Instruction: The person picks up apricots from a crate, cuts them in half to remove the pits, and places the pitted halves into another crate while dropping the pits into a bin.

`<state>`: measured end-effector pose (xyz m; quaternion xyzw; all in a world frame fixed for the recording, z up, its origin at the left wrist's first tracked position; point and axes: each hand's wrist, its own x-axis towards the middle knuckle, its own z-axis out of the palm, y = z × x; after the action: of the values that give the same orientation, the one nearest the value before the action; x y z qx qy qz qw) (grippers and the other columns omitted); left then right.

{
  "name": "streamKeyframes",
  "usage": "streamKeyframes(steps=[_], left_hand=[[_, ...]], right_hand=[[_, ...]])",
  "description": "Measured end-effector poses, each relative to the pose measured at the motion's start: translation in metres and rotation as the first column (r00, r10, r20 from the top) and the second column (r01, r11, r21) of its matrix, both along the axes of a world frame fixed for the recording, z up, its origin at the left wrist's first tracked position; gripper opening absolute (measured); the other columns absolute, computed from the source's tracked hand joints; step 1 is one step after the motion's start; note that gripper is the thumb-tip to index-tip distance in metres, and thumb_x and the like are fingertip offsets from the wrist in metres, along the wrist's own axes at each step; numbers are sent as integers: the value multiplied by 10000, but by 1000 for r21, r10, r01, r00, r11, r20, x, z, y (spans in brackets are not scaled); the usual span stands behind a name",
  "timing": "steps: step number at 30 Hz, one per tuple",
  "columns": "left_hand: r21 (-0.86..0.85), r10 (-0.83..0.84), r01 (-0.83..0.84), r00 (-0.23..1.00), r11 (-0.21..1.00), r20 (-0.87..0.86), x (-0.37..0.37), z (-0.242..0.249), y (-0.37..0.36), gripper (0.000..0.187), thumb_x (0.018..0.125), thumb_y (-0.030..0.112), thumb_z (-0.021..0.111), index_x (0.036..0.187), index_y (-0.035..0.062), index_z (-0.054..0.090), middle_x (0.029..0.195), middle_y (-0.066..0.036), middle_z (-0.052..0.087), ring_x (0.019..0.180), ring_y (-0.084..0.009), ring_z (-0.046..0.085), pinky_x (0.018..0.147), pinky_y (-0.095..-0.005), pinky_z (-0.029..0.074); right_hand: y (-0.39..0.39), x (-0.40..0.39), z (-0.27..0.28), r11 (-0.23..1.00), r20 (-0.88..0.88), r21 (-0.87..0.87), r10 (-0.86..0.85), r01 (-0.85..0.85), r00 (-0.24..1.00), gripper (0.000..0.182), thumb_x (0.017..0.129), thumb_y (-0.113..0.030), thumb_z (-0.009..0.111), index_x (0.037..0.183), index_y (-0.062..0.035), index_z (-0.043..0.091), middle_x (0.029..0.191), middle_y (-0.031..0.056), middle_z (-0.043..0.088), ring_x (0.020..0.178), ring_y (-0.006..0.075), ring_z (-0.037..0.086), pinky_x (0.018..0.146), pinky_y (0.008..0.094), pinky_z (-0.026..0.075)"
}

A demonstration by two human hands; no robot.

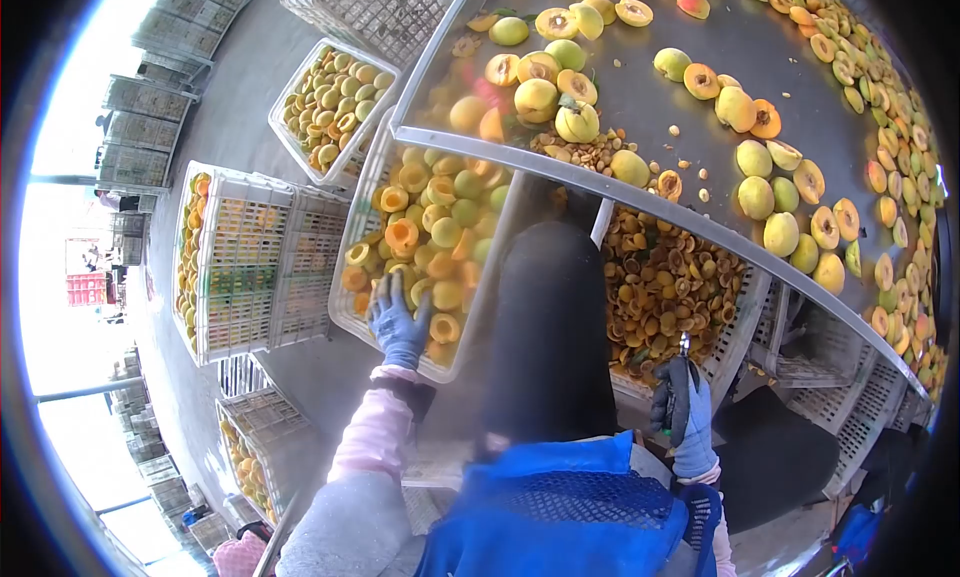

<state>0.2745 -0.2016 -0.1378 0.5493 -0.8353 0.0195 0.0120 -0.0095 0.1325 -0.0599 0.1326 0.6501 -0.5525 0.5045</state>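
My left hand (398, 322), in a blue-grey glove, lies with its fingers spread over halved yellow fruit (402, 237), peach- or apricot-like, in a white plastic crate (345, 312). My right hand (688, 412), in a blue glove with a dark palm, is closed around a small hand tool (685, 345). Its short metal tip points away from me; the handle is mostly hidden in my fist. Just beyond that tip, a second crate holds brown-orange pits and small fruit pieces (665, 287). My dark-clothed leg stands between the two crates.
A metal table (640, 107) with a raised edge (600, 182) spans the upper right, bearing whole and halved fruit and loose pits. Another fruit crate (275, 117) and stacked crates (245, 267) stand to the left. More white crates (870, 417) sit under the table at right.
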Motion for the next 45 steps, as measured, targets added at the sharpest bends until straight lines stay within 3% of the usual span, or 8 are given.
streamKeyframes(steps=[3, 5, 9, 19, 24, 27, 39, 45], left_hand=[[55, 258, -252, 952, 966, -166, 48, -45, -19, 765, 865, 538, 559, 1476, 150, 310, 1501, -140, 309, 1354, -346, 326, 1116, -511, 219], [-35, 141, -136, 959, 990, 246, 70, -84, -7, 785, 882, 538, 535, 1494, 130, 261, 1521, -141, 268, 1385, -356, 263, 1140, -493, 186], [-9, 181, -183, 978, 983, -102, 41, -62, -45, 826, 867, 522, 570, 1488, 78, 253, 1522, -145, 264, 1399, -366, 222, 1152, -482, 158], [26, -11, 15, 988, 1000, -152, -156, -44, -136, 680, 706, 382, 763, 1284, 133, 506, 1106, -165, 546, 1030, -367, 543, 845, -470, 463], [-238, -260, 172, 870, 956, -418, -166, -26, -115, 536, 699, 201, 726, 1204, 185, 547, 1081, -124, 500, 1032, -344, 488, 872, -468, 412], [-252, -563, 521, 815, 815, -137, -164, -59, -85, 469, 816, 255, 630, 1275, 193, 554, 1334, -102, 466, 1204, -371, 448, 1015, -450, 356], [50, -241, 261, 938, 964, -248, -107, -49, -120, 684, 797, 491, 643, 1346, 111, 495, 1385, -111, 459, 1324, -336, 373, 1099, -471, 259], [43, 141, -134, 959, 990, -244, -82, -40, -188, 690, 777, 514, 671, 1369, 217, 480, 1372, -112, 471, 1240, -329, 447, 1016, -507, 354]], right_hand=[[8, -5, -13, 999, -31, -39, -17, 15, 999, 375, 942, -410, 551, 998, -39, 558, 605, 49, 532, 418, 146, 519, 348, 279, 427], [8, -3, -19, 998, -22, -61, -8, 7, 1000, 381, 942, -416, 553, 998, -40, 556, 603, 51, 533, 418, 149, 526, 349, 279, 434], [-5, 2, -14, 1000, -17, 2, 24, -24, 1000, 364, 952, -401, 546, 993, -39, 551, 601, 53, 536, 408, 157, 528, 343, 286, 439], [-32, 10, -20, 991, -61, 60, 123, -120, 991, 344, 965, -392, 525, 983, -49, 528, 587, 62, 527, 394, 174, 525, 337, 285, 424], [-47, 18, -25, 968, -100, 124, 229, -216, 968, 392, 979, -452, 471, 964, -62, 508, 561, 63, 512, 375, 172, 502, 336, 271, 378], [-49, 19, -34, 951, -146, 96, 307, -295, 941, 422, 981, -471, 452, 956, -55, 522, 550, 58, 506, 365, 162, 486, 339, 260, 353], [-55, 24, -56, 865, -612, 107, 446, -490, 653, 292, 1006, -293, 435, 1035, -36, 570, 618, 7, 509, 432, 101, 469, 377, 234, 352], [-37, 10, -74, 941, -201, -14, 329, -338, 923, 319, 1018, -289, 410, 1124, -26, 556, 671, 34, 549, 460, 124, 510, 380, 248, 395]])
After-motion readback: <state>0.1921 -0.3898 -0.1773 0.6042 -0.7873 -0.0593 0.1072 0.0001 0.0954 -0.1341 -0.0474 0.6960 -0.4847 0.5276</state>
